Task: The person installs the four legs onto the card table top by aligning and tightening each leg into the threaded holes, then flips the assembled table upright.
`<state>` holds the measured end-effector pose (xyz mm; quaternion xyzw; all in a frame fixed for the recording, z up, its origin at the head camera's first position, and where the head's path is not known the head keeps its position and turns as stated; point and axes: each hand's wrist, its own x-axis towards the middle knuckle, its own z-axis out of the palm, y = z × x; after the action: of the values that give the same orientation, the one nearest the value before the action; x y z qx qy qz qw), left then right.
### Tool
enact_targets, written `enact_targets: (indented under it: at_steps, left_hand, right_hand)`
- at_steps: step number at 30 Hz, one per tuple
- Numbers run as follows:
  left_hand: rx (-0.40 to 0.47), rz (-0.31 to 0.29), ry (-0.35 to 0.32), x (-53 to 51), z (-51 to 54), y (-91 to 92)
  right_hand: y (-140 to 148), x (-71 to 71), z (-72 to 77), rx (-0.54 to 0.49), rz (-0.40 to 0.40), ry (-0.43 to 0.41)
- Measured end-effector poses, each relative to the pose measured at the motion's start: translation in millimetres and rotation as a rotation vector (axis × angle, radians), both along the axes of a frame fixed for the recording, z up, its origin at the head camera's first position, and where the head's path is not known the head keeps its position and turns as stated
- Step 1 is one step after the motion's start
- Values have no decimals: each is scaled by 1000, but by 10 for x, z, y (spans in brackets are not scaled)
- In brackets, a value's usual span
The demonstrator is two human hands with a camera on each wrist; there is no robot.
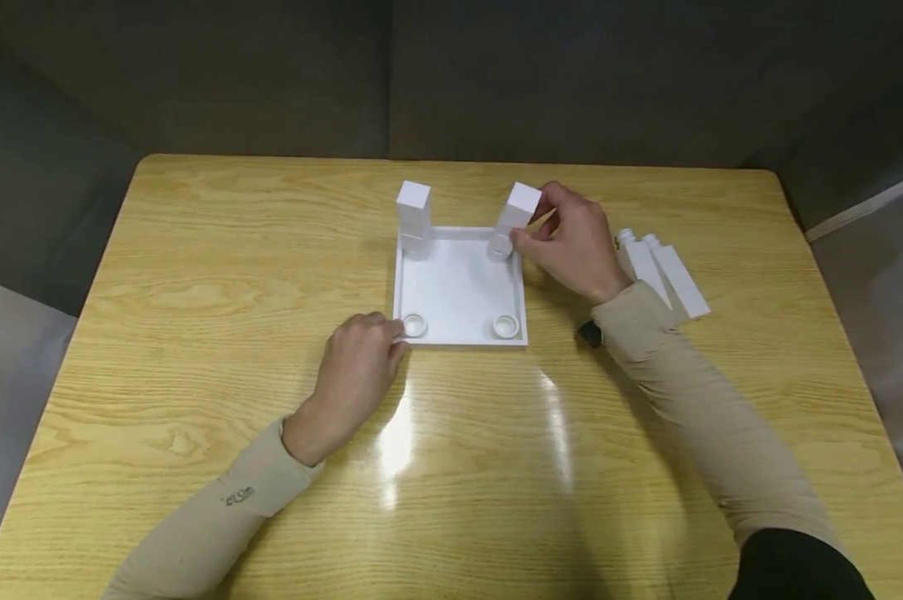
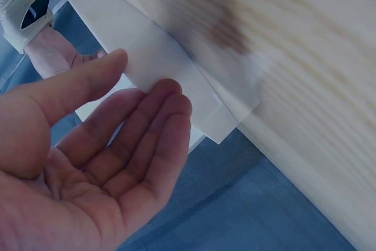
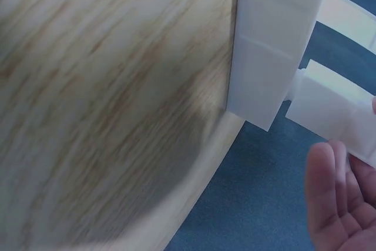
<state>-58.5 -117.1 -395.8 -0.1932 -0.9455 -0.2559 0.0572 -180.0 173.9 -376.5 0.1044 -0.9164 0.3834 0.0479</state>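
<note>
A shallow white square tray (image 1: 459, 283) lies on the table with round sockets at its near corners. My left hand (image 1: 357, 375) grips its near left corner, thumb on the near side and fingers at the left. At the far right corner, my right hand (image 1: 575, 242) holds a white square-sided leg (image 1: 522, 204) between thumb and fingers. That leg leans slightly, its narrow round end down at the corner socket; in the right wrist view the leg (image 3: 329, 98) projects beside the tray wall (image 3: 264, 57). Whether it is seated is unclear. Another white leg (image 1: 414, 208) stands upright at the far left corner.
Two loose white legs (image 1: 684, 283) lie side by side on the wooden table (image 1: 234, 275), right of the tray and partly behind the right wrist. Dark panels (image 1: 271, 75) stand beyond the table's far edge.
</note>
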Motion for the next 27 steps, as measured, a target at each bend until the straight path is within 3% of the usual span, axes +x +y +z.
enact_targets:
  at_steps: [10,19,27]
  left_hand:
    - [-4,-3,5,-19,-1,3]
    - [-9,-2,13,-23,-1,9]
    - [-5,-1,10,-21,-3,8]
  right_hand:
    - [-30,-24,-23,9,68,101]
    - [-29,-14,-36,-48,21,64]
    - [-20,-16,-53,-38,10,64]
